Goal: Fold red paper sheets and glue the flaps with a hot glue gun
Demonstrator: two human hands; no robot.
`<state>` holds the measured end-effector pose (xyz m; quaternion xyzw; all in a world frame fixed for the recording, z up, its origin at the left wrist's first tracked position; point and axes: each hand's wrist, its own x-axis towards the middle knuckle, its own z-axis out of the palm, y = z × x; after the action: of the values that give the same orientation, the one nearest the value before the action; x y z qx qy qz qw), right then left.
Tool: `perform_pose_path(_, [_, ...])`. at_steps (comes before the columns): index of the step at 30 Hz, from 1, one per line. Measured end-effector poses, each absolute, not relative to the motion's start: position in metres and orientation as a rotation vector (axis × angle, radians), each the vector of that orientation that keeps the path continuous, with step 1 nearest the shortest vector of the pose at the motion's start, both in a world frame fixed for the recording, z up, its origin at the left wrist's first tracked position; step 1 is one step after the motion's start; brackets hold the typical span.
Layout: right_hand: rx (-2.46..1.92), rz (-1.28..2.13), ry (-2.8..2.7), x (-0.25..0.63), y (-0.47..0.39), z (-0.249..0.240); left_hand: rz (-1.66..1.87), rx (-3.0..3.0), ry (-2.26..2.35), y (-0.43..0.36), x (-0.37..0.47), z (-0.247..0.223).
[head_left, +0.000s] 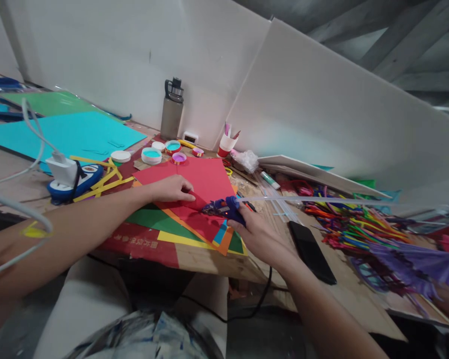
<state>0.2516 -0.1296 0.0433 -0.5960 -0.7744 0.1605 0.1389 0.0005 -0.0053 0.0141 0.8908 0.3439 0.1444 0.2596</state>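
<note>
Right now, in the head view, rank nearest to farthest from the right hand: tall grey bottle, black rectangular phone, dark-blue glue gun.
1. Dark-blue glue gun, held in the right hand.
2. Black phone, to the hand's right.
3. Grey bottle, at the back, left.

White panels (108, 55) stand behind the table (26, 188), with grey beams (422, 42), perhaps concrete, above.

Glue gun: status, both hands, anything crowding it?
Left hand on red paper. Right hand gripping glue gun, nozzle at the paper, contact unclear. Black phone close beside right forearm.
</note>
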Motion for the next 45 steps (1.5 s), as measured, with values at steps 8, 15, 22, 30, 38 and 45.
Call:
perform_pose_path(8, [-1.735,0.376,-2.26,0.23,-0.123,0.041,0.397,2.373,0.859,-0.004,-0.002,0.014])
perform_pose_path(15, [-1.772,0.359,-2.235,0.254,-0.128,0.045,0.371,2.403,0.91,-0.004,-0.001,0.015])
perform_pose_path(22, [-1.893,0.323,-2.173,0.28,-0.14,0.049,0.35,2.4,0.943,-0.003,0.0,0.014])
perform_pose_path(30, [-1.86,0.256,-2.193,0.266,-0.144,0.047,0.357,2.409,0.927,-0.004,-0.001,0.015])
perform_pose_path(38, [-1.834,0.296,-2.203,0.252,-0.141,0.043,0.353,2.414,0.931,-0.003,-0.001,0.014])
perform_pose_path(45, [-1.928,0.26,-2.175,0.278,-0.151,0.049,0.369,2.396,0.917,-0.002,-0.001,0.013])
